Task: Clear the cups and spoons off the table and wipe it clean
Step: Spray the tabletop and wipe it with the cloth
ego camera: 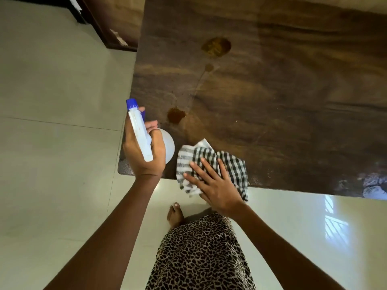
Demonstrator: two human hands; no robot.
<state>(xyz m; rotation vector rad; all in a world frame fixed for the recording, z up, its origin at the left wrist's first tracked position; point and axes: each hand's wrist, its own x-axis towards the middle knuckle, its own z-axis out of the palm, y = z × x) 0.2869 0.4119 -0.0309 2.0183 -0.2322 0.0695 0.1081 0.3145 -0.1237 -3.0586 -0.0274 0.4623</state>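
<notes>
The left hand [144, 151] has its fingers [151, 124] curled tight around a white spray bottle [139, 132] over the bench [282, 101] corner. The right hand [213, 185] lies flat, fingers [206, 167] spread, on a checked cloth [232, 164] at the bench edge. Brown spills [176, 115] sit just beyond the left fingers.

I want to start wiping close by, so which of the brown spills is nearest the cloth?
The small dark spill, just beyond the spray bottle; the others lie farther up the table.

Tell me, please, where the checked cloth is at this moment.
In the head view, the checked cloth lies on the near edge of the table, pressed flat under the right hand, just right of the spray bottle that the left hand holds.
</notes>
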